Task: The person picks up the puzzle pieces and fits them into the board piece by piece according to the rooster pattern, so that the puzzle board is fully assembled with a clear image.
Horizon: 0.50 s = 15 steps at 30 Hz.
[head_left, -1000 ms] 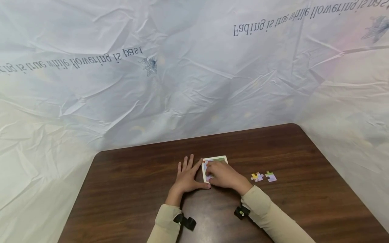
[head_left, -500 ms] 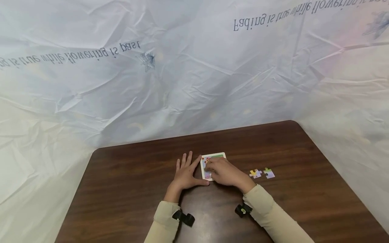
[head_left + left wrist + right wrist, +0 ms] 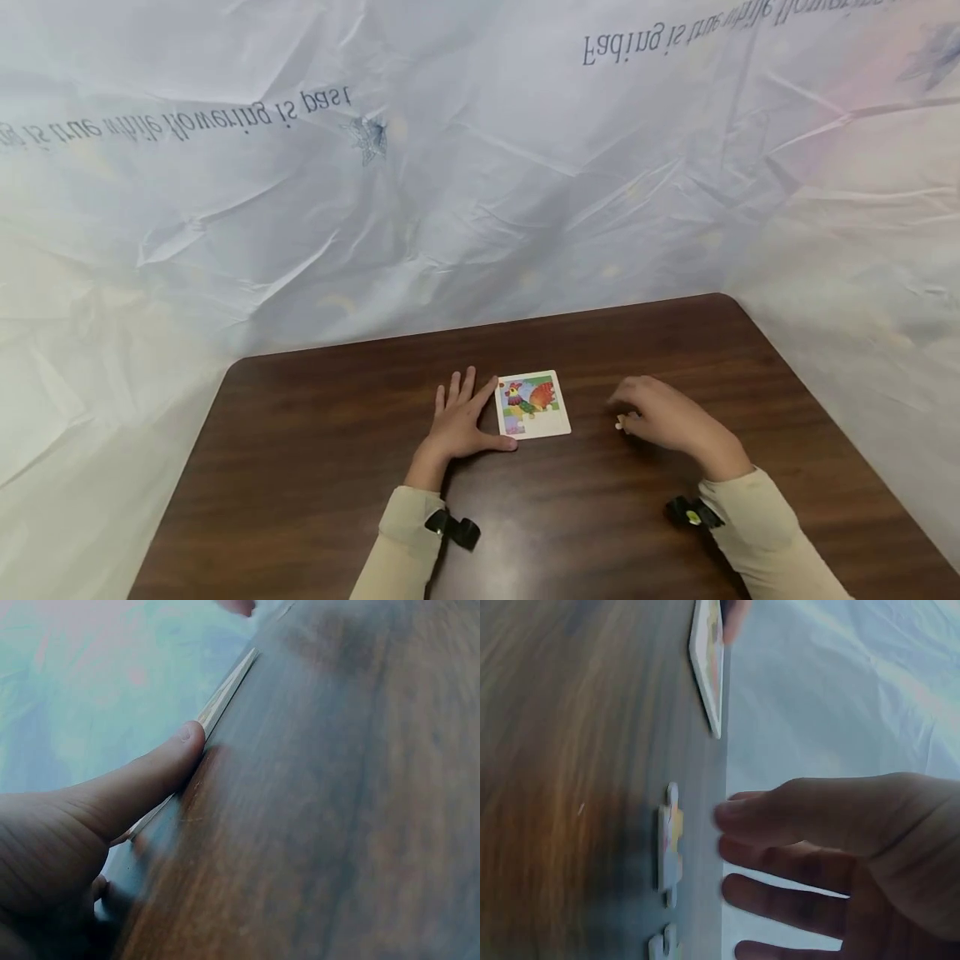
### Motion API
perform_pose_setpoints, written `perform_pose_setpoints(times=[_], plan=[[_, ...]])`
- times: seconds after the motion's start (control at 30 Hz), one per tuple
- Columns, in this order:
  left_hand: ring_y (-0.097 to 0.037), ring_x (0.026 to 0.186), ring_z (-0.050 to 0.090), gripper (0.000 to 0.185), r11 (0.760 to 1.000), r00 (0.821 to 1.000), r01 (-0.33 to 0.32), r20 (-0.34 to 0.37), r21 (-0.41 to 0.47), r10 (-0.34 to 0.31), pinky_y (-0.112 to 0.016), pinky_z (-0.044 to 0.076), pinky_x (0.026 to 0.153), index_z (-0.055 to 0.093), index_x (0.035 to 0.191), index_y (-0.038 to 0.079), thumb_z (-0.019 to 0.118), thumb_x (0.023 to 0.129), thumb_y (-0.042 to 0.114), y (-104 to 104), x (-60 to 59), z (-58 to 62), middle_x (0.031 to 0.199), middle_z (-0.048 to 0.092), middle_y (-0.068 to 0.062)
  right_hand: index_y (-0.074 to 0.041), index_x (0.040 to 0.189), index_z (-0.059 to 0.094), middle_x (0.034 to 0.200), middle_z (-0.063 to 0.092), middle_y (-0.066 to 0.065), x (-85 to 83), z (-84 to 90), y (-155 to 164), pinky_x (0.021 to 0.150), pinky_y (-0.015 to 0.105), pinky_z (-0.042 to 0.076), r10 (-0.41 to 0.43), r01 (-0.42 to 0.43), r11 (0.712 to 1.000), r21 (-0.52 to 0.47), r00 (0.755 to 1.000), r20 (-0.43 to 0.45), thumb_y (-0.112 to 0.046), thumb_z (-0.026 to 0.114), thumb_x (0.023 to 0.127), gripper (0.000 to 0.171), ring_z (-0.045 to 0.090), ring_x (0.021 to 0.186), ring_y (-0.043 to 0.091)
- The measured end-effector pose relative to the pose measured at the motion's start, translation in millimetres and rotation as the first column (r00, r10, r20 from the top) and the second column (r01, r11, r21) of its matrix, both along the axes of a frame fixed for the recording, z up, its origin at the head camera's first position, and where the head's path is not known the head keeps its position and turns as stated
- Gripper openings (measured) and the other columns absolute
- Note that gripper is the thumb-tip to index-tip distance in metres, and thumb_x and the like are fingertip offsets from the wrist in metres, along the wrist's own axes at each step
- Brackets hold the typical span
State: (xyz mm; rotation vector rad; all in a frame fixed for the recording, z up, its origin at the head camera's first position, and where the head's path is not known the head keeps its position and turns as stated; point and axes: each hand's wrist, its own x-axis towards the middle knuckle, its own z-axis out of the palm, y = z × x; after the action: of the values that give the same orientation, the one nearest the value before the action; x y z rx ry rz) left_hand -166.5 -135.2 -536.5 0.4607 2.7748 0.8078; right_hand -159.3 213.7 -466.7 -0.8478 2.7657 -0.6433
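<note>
A small white-framed jigsaw board [image 3: 553,425] with a rooster picture lies on the table, its lower right part bare. My left hand [image 3: 456,433] lies flat at its left side with fingers spread. The index fingertip is at the top left corner, and the thumb [image 3: 161,771] touches the near edge. To the right, my right hand [image 3: 666,417] hovers over the loose jigsaw pieces and covers most of them. In the right wrist view, its loosely bent fingers hold nothing and stand off from a yellow and lilac jigsaw piece [image 3: 669,844]. Another jigsaw piece [image 3: 662,947] is cut off below.
The dark brown wooden table [image 3: 337,433] stretches out around the board. Behind it hangs a pale, creased cloth [image 3: 465,183] printed with upside-down lettering. Black straps with small cameras sit on the left wrist [image 3: 452,529] and the right wrist [image 3: 693,512].
My right hand has left the board and moved right, over the loose jigsaw pieces. The rooster picture it was covering now shows. My left hand keeps its place at the board.
</note>
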Motion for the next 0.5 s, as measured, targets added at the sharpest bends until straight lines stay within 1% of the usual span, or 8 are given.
perform_pose_setpoints(times=[0.13, 0.23, 0.37, 0.43, 0.5], plan=[[-0.042, 0.161, -0.01, 0.117, 1.0, 1.0, 0.005, 0.0, -0.006, -0.005, -0.065, -0.008, 0.125, 0.025, 0.17, 0.024, 0.087, 0.08, 0.062, -3, -1.4, 3.9, 0.177, -0.002, -0.016, -0.007, 0.106, 0.08, 0.105, 0.07, 0.002, 2.6, -2.9, 9, 0.073, 0.038, 0.056, 0.019, -0.019, 1.0, -0.001, 0.999, 0.046, 0.002, 0.078, 0.089, 0.019, 0.066, 0.091, 0.02], [-0.042, 0.161, -0.009, 0.117, 1.0, 1.0, -0.001, 0.002, -0.019, 0.001, -0.065, -0.008, 0.125, 0.024, 0.17, 0.024, 0.087, 0.079, 0.062, -5, -0.5, 5.5, 0.177, -0.002, -0.016, -0.011, 0.1, 0.08, 0.099, 0.068, -0.002, 2.7, -6.9, 4, 0.068, 0.033, 0.052, 0.023, -0.022, 1.0, -0.004, 0.997, 0.069, 0.003, 0.079, 0.088, 0.018, 0.061, 0.082, 0.012], [-0.042, 0.161, -0.008, 0.116, 1.0, 1.0, -0.004, -0.002, -0.022, 0.004, -0.065, -0.007, 0.126, 0.025, 0.17, 0.024, 0.088, 0.079, 0.061, -4, 0.3, 6.6, 0.177, -0.001, -0.016, -0.014, 0.092, 0.078, 0.092, 0.064, -0.005, 3.7, -9.8, -3, 0.067, 0.033, 0.051, -0.006, 0.005, 1.0, 0.019, 0.998, 0.064, 0.004, 0.079, 0.088, 0.018, 0.056, 0.077, 0.009], [-0.042, 0.161, -0.008, 0.117, 1.0, 1.0, -0.002, 0.0, -0.02, 0.002, -0.065, -0.007, 0.126, 0.025, 0.17, 0.024, 0.087, 0.079, 0.062, -2, 0.7, 5.5, 0.177, -0.001, -0.016, -0.015, 0.09, 0.076, 0.091, 0.063, -0.005, 5.1, -10.7, -4, 0.067, 0.033, 0.051, -0.021, 0.019, 0.999, 0.028, 0.998, 0.064, 0.005, 0.078, 0.088, 0.02, 0.056, 0.077, 0.01], [-0.042, 0.161, -0.008, 0.117, 1.0, 1.0, 0.0, 0.004, -0.022, 0.0, -0.065, -0.006, 0.126, 0.025, 0.17, 0.024, 0.087, 0.079, 0.062, 0, 1.4, 3.6, 0.177, -0.001, -0.016, -0.014, 0.091, 0.076, 0.092, 0.064, -0.003, 6.9, -11.6, -3, 0.068, 0.035, 0.052, -0.016, 0.014, 0.999, 0.033, 0.998, 0.062, 0.007, 0.078, 0.088, 0.021, 0.059, 0.08, 0.012]])
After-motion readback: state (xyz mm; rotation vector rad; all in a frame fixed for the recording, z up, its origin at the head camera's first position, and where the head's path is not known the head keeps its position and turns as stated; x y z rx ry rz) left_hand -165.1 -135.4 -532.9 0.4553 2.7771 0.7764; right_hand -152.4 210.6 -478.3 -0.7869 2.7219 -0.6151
